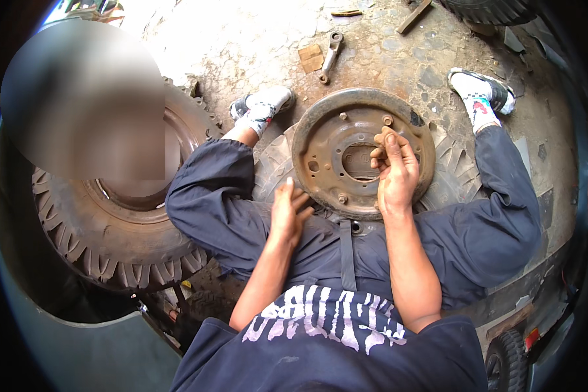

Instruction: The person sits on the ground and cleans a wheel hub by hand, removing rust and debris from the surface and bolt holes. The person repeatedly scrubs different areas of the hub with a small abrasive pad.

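Between my spread legs lies a round rusty metal plate, dished, with a raised rim, a large centre hole and several bolts. It rests on a worn tyre, whose tread shows on both sides. My right hand is over the plate's right part, its fingers pinched together. Something small and brown may be in them, but I cannot make it out. At the plate's lower left edge is my left hand, fingers apart, with nothing in it. Whether it touches the rim is hard to tell.
A big knobbly tyre on a rim stands at my left, partly hidden by a blurred patch. Beyond the plate, a metal link arm and a brown flat scrap lie on the cracked floor. Another tyre is at the far right.
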